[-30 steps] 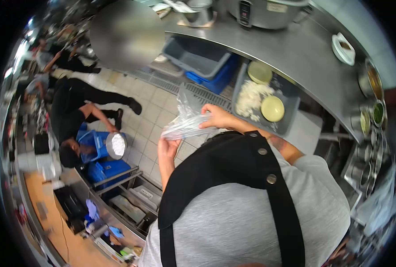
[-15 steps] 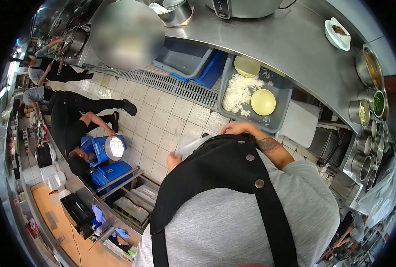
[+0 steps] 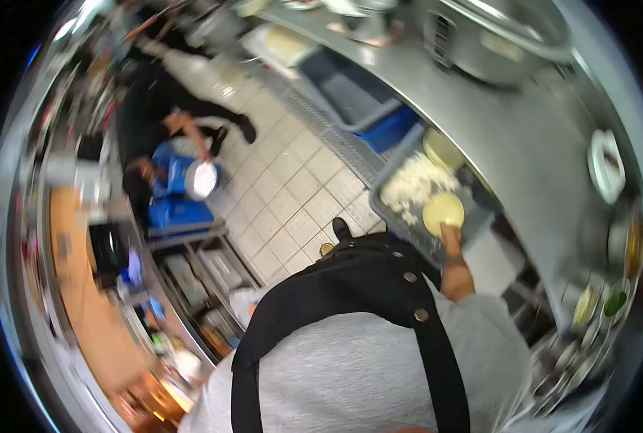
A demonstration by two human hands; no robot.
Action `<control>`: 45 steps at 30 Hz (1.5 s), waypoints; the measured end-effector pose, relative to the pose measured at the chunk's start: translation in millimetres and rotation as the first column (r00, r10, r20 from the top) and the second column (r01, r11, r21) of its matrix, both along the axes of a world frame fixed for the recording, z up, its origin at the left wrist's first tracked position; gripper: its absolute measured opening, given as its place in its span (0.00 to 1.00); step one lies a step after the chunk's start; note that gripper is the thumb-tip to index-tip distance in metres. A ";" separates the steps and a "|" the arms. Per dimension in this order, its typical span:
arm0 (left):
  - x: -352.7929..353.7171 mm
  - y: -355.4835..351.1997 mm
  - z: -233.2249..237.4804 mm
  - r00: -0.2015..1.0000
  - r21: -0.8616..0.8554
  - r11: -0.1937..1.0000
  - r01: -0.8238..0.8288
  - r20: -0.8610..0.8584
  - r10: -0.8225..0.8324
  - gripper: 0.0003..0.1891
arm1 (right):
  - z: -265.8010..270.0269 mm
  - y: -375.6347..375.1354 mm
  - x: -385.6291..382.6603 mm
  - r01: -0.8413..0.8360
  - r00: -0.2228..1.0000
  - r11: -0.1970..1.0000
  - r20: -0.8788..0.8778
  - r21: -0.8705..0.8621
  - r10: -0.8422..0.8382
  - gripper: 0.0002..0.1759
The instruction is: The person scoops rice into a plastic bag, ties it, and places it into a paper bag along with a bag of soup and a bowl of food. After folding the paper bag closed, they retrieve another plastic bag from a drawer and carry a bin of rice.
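Right hand [image 3: 449, 233]: at bowl [image 3: 440, 209], near side, blurred; cannot tell how closed
Left hand [image 3: 252, 308]: mostly hidden by apron [image 3: 318, 292]; cannot tell grip

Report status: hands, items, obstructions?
Right hand touching nearer round yellow bowl; left hand mostly hidden. Bowl inside grey plastic bin, beside clumped white food. No visible obstruction.

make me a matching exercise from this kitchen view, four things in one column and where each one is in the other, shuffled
Things
1. right hand
2. white food
3. white dish
4. co-worker's hand

Places
A. on the steel counter
B. at a round bowl with white contents
C. at the rim of a yellow bowl
D. loose in a grey tub

Pairs: 1-C, 2-D, 3-A, 4-B
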State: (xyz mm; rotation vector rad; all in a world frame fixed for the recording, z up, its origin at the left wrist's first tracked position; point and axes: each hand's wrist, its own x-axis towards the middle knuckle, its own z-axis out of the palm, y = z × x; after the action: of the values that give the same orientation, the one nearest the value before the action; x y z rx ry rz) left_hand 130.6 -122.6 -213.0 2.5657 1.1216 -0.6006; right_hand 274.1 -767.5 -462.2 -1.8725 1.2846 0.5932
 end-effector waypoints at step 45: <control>200.1 -292.9 -109.8 0.869 -0.506 0.706 0.496 0.290 -0.402 0.31 | 102.3 -23.6 149.6 -0.110 0.730 0.913 0.655 0.392 -0.194 0.35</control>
State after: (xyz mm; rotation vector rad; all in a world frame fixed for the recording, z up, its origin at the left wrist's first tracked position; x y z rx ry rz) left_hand 330.7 -415.5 -322.7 2.2739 0.1744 -0.6915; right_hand 423.7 -791.1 -359.9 -1.4755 0.6354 0.0827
